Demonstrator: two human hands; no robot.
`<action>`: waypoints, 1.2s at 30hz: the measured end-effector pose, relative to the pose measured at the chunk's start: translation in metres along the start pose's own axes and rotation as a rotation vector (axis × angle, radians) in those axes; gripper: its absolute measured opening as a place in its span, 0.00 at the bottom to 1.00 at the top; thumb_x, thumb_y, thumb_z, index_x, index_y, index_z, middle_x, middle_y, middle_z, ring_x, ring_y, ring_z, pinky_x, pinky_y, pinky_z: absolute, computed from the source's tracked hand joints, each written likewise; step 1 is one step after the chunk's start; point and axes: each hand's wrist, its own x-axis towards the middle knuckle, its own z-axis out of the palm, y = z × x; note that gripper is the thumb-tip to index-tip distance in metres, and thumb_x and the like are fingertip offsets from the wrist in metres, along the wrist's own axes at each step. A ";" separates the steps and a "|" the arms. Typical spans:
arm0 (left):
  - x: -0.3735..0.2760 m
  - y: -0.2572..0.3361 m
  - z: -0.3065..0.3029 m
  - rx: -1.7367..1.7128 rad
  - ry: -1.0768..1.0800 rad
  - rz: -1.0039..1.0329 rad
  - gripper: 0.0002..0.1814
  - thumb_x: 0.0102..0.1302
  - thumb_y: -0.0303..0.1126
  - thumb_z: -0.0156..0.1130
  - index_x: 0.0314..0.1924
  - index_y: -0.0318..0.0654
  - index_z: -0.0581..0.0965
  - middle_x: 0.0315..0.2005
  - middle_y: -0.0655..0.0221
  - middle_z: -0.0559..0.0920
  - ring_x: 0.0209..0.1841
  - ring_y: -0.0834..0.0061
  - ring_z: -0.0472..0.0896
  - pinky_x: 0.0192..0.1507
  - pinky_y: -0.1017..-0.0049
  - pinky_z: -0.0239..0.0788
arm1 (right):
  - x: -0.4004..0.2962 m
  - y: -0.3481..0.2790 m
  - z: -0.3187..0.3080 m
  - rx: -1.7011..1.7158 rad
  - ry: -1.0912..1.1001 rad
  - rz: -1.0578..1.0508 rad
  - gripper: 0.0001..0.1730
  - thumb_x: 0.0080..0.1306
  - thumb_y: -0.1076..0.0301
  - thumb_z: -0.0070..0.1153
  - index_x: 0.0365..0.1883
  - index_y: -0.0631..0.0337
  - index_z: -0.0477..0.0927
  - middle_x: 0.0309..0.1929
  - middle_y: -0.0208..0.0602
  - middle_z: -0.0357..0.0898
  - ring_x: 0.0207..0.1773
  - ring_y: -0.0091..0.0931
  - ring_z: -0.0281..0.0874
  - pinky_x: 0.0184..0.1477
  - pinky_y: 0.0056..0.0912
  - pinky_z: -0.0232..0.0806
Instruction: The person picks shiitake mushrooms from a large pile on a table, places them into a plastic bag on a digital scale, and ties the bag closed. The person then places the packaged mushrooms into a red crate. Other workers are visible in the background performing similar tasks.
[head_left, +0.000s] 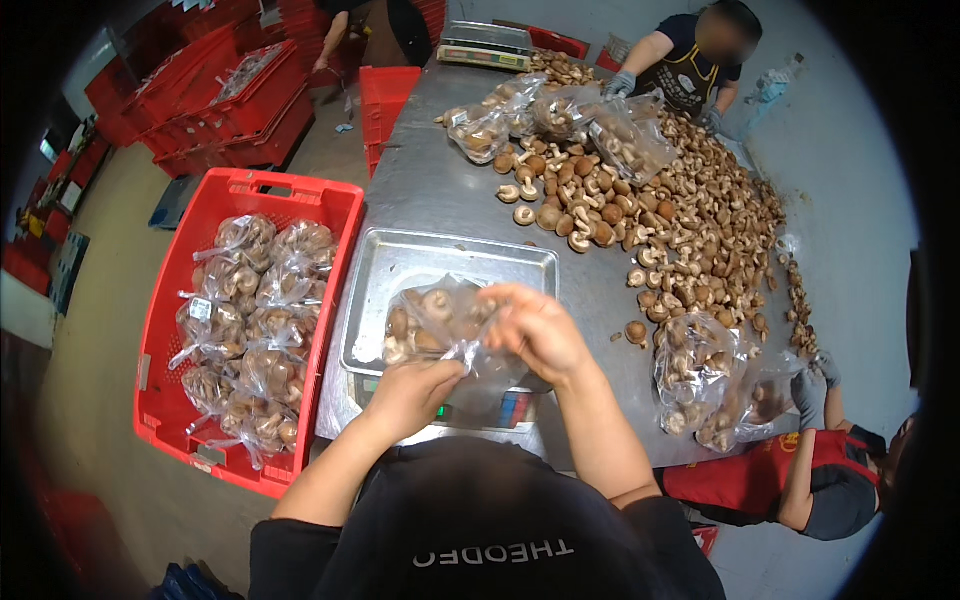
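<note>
A clear plastic bag of shiitake mushrooms (429, 319) lies over a shallow metal tray (360, 300). My left hand (420, 394) grips the gathered neck of this bag at its near side. Just right of the neck is my right hand (536, 334), blurred, with its fingers bent beside the bag film. Whether those fingers pinch any film cannot be told. Under the tray sits a weighing scale (517, 410), partly hidden by the bag and my forearms.
Left of the tray, a red plastic crate (169, 360) holds several tied mushroom bags (274, 289). Loose shiitakes (697, 217) cover the right of the steel table (427, 176). Filled bags (694, 367) lie near a co-worker in a red apron (750, 472). Another gloved co-worker (679, 67) stands across the table.
</note>
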 end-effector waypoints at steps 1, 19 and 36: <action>0.001 0.004 -0.003 -0.078 0.055 0.068 0.07 0.60 0.30 0.57 0.38 0.42 0.77 0.31 0.64 0.79 0.34 0.61 0.76 0.36 0.67 0.68 | 0.005 -0.006 -0.015 0.190 0.128 -0.010 0.14 0.58 0.79 0.47 0.44 0.64 0.73 0.14 0.27 0.65 0.20 0.21 0.66 0.37 0.29 0.66; 0.007 -0.005 0.004 -0.181 0.110 -0.163 0.14 0.57 0.26 0.56 0.45 0.40 0.78 0.35 0.69 0.80 0.39 0.68 0.74 0.47 0.71 0.62 | -0.006 -0.005 -0.036 0.185 0.067 0.063 0.17 0.60 0.77 0.49 0.49 0.65 0.69 0.25 0.29 0.72 0.24 0.16 0.66 0.27 0.18 0.61; 0.066 -0.024 0.013 0.079 0.152 -0.052 0.07 0.51 0.28 0.63 0.28 0.36 0.73 0.25 0.60 0.76 0.27 0.63 0.74 0.31 0.69 0.66 | 0.099 -0.148 -0.142 -0.862 0.404 -0.369 0.26 0.52 0.74 0.59 0.51 0.61 0.69 0.37 0.35 0.77 0.35 0.25 0.73 0.37 0.27 0.67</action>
